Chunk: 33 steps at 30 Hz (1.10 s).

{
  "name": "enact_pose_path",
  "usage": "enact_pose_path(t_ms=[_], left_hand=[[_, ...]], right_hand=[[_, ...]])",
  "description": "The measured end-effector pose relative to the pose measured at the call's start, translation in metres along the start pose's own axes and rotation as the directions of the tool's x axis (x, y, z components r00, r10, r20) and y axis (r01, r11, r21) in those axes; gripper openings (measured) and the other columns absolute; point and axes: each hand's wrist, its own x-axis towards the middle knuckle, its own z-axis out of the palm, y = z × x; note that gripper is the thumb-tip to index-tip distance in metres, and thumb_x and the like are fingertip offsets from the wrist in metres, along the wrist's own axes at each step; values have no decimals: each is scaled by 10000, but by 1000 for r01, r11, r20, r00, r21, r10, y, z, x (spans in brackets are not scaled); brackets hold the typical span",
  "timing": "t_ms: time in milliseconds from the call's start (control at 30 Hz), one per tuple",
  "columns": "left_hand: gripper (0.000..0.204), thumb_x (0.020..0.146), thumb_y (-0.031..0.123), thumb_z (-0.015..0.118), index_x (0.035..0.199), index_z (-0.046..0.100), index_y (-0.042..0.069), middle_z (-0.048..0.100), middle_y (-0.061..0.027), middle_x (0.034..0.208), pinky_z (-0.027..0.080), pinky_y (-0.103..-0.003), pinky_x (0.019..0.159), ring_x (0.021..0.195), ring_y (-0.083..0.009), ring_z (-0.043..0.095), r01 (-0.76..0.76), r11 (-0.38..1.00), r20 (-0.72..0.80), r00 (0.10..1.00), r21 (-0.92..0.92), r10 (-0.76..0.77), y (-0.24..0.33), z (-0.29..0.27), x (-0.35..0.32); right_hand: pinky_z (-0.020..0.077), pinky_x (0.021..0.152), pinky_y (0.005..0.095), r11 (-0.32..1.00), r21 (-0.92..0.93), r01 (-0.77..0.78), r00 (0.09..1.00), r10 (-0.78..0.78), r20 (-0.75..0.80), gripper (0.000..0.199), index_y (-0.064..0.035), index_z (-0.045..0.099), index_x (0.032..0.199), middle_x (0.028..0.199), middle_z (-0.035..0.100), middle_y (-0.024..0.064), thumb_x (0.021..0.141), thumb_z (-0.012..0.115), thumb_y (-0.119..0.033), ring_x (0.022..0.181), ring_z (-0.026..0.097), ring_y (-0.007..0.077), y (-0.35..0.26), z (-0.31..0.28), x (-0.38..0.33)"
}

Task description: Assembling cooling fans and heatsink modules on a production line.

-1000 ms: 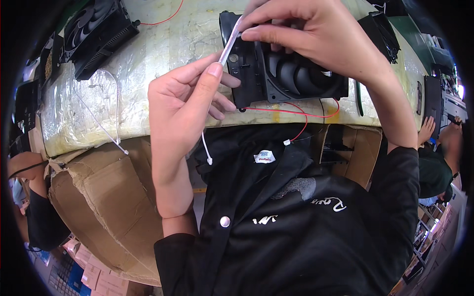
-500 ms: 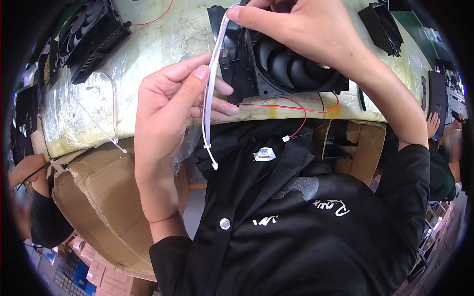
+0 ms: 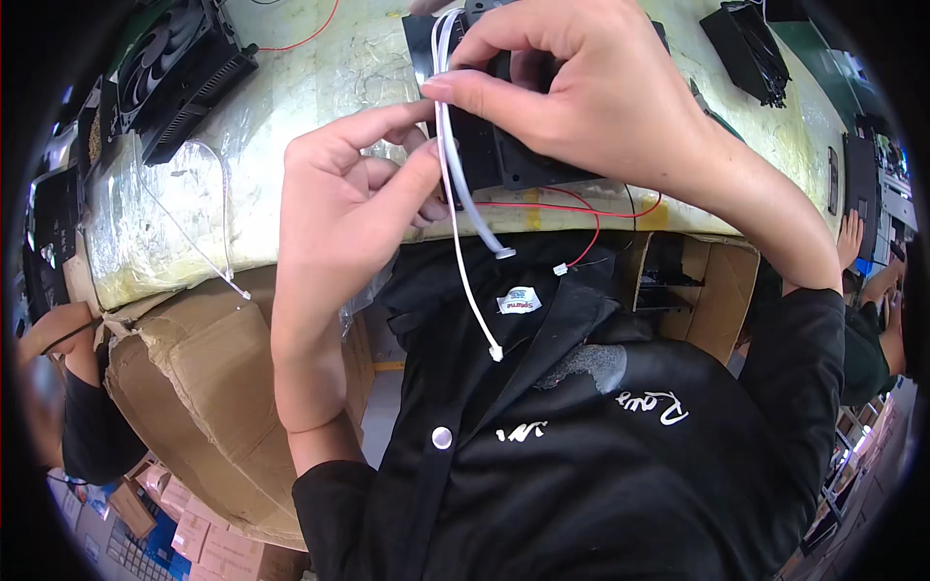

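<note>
A bundle of white cables (image 3: 462, 194) hangs over the near side of a black fan unit (image 3: 528, 172) on the table. My right hand (image 3: 605, 92) pinches the bundle between thumb and index finger, and covers most of the fan. Just below that grip, my left hand (image 3: 354, 208) closes its thumb and fingers around the same cables. One flat cable ends in a white connector (image 3: 505, 253); a thinner wire hangs lower, with a small plug (image 3: 497, 353) in front of my black shirt. A red wire (image 3: 581, 208) from the fan ends in another white plug (image 3: 561, 269).
A second fan unit (image 3: 160, 73) stands at the left, with a thin white cable (image 3: 199, 242) drooping over the edge. A black box (image 3: 746, 53) lies far right. Cardboard boxes (image 3: 213, 387) sit below the table. Other people's arms (image 3: 73, 339) show at both sides.
My right hand has moved down along the cables, covering more of the fan. My left hand has shifted slightly right and curled its fingers in. The cable ends have swung right and spread apart.
</note>
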Motion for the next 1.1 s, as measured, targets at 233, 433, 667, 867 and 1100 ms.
enact_pose_path(t_ms=[233, 433, 667, 867, 1100], left_hand=[[358, 855, -42, 592, 1197, 488, -53, 533, 2, 721, 366, -177, 483, 567, -30, 508, -100, 848, 29, 995, 520, 100, 12, 11, 0], [326, 872, -28, 558, 1178, 447, -15, 567, -16, 710, 303, -177, 441, 499, -19, 449, -96, 811, 82, 995, 578, 59, 23, 11, -2], [284, 894, 80, 640, 1098, 564, -103, 696, -206, 921, 551, -252, 536, 702, -221, 706, 234, 955, 150, 967, -182, -208, 11, -16, 21], [296, 895, 95, 654, 1111, 609, -102, 660, -252, 1032, 601, -294, 624, 819, -295, 710, 155, 921, 173, 980, -357, -98, -10, -10, 13], [166, 864, 2, 667, 1005, 666, -87, 683, -197, 915, 516, -211, 497, 656, -205, 694, -167, 977, -35, 986, -133, 164, -15, 8, 14]], right_hand=[[491, 605, 415, 984, -159, 84, 972, -46, 230, 181, 36, 624, 690, 724, 625, 206, 781, 655, -117, 680, 614, 378, -5, -7, 14], [486, 617, 440, 962, -209, 174, 963, -121, 242, 212, 50, 621, 700, 681, 605, 223, 790, 653, -139, 676, 606, 400, 2, -8, 11], [483, 632, 434, 985, -154, 84, 941, -27, 338, 193, 21, 625, 711, 703, 608, 214, 820, 642, -137, 699, 599, 402, -5, -18, 14], [487, 633, 408, 887, -256, 383, 918, -336, 209, 167, 16, 612, 740, 753, 622, 197, 849, 607, -110, 707, 610, 378, 11, -11, 2], [544, 751, 325, 973, -83, 215, 973, -207, 101, 154, 25, 688, 963, 1041, 693, 161, 824, 664, -38, 886, 689, 289, 26, 5, -7]])
